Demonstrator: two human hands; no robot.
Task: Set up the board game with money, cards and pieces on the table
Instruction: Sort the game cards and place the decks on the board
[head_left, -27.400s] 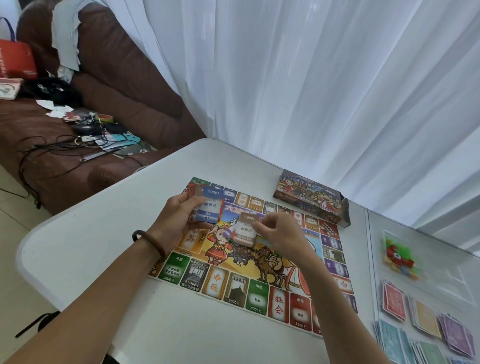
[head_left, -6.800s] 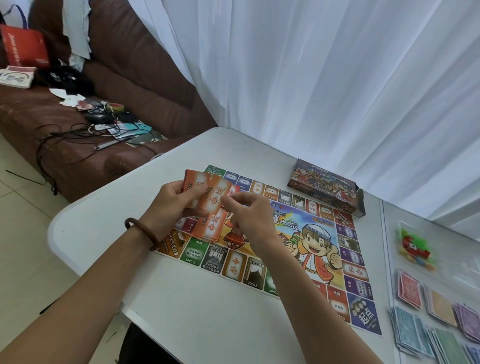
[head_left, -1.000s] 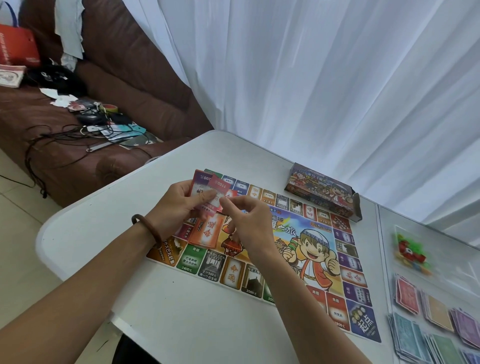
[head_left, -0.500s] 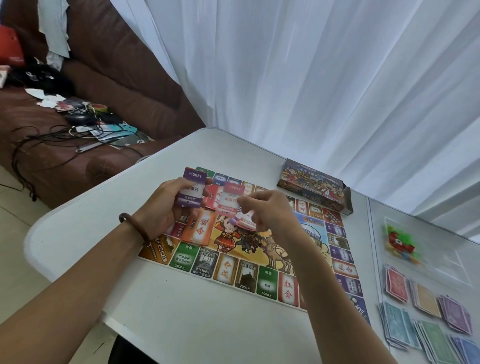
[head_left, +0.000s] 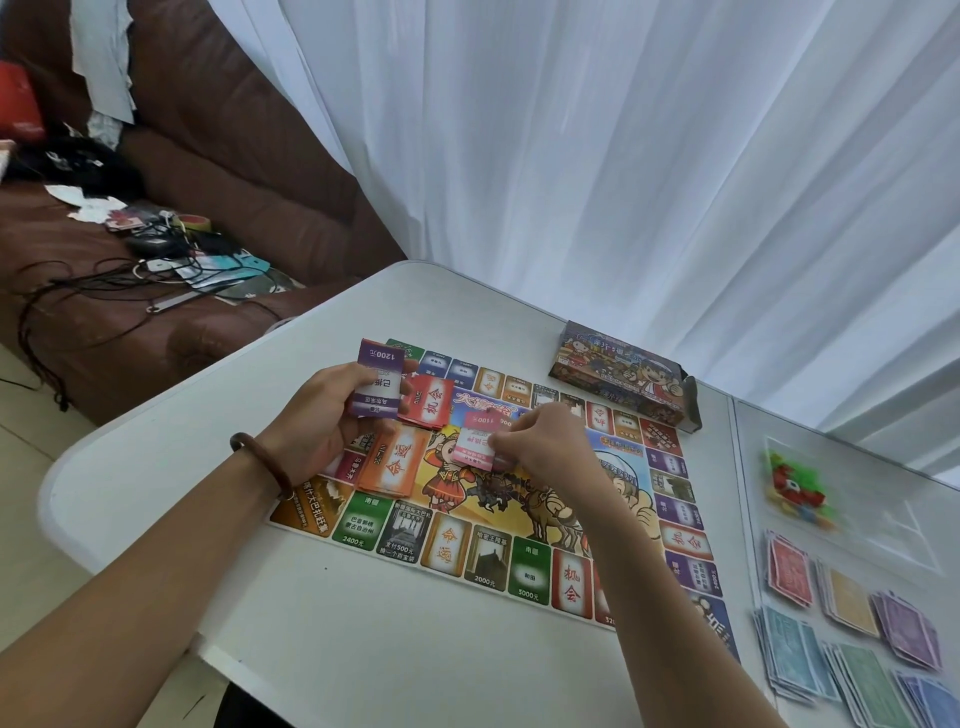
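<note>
The colourful game board (head_left: 483, 558) lies flat on the white table (head_left: 332, 644). My left hand (head_left: 322, 415) grips a small stack of cards with a purple 1200 card (head_left: 378, 383) on top, above the board's left part. My right hand (head_left: 545, 447) pinches a pink card (head_left: 475, 448) low over the board's middle. A red card pile (head_left: 431, 408) and an orange card pile (head_left: 389, 467) lie on the board between and below my hands.
The game box (head_left: 621, 382) lies beyond the board's far edge. Piles of coloured paper money (head_left: 852, 644) and a bag of red and green pieces (head_left: 795, 486) sit at the right. A brown sofa (head_left: 171, 218) with cables and clutter stands left of the table.
My right hand has drawn a pink card off the stack and lowered it toward the middle of the board. My left hand keeps the stack, a purple card now on top.
</note>
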